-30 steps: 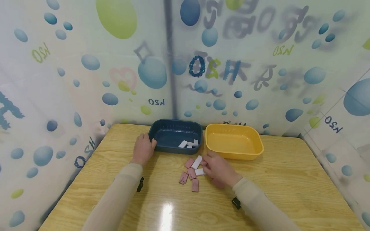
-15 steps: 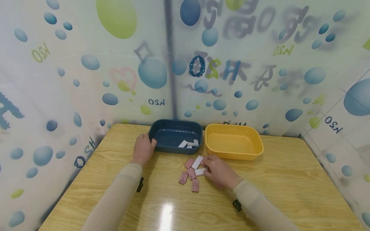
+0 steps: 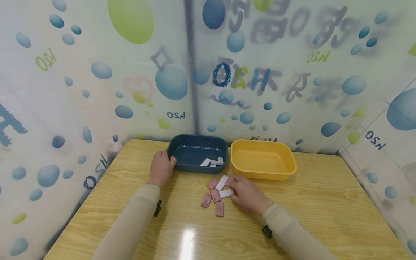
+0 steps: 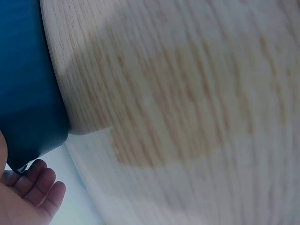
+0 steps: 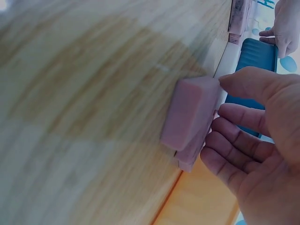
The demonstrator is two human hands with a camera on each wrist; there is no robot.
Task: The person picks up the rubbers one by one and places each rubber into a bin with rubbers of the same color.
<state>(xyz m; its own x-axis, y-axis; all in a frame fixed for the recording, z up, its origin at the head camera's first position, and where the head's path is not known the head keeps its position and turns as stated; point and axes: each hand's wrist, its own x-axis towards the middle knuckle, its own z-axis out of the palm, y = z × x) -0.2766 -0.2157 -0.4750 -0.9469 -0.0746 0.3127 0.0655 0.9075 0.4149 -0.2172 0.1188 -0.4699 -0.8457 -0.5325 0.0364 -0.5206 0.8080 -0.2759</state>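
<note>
Over the left end of the dark blue tub, my left hand grips the rim, with fingers past the corner of the blue tub in the left wrist view. My right hand hovers low at the end of a white block, its thumb and index finger bent towards it; I cannot tell whether they pinch it. Another white block and several pink blocks with dark marks lie around. A plain pink block stands beside the right hand in its wrist view, hidden under that hand in the head view.
Several white blocks lie at the right end inside the blue tub. A yellow tub stands right of it, close behind the right hand. The wooden table meets a patterned curtain at the back.
My right hand has come down and towards me from near the yellow tub's front corner to the white block, covering a pink block. The left hand and both tubs have stayed put.
</note>
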